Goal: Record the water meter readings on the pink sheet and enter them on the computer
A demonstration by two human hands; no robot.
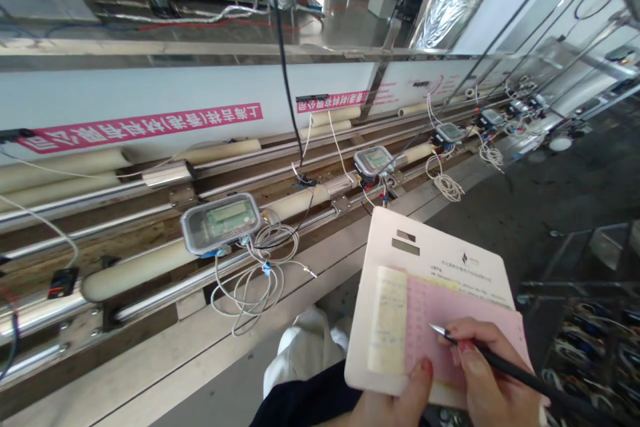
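My left hand grips the lower edge of a white writing board, its thumb pressed on the front. On the board lies a pink sheet with rows of print, next to a pale yellow strip with faint handwriting. Two small rectangular openings and a dark logo show near the board's top. My right hand is closed round a black pen with a silver tip, which points at the pink sheet. Whether the tip touches the paper I cannot tell.
Left of the board runs a long bench with metal rails and pale rollers. Clear-covered display boxes sit along it, with coiled grey cables hanging off its edge. A black cable hangs down. A rack of parts stands at right.
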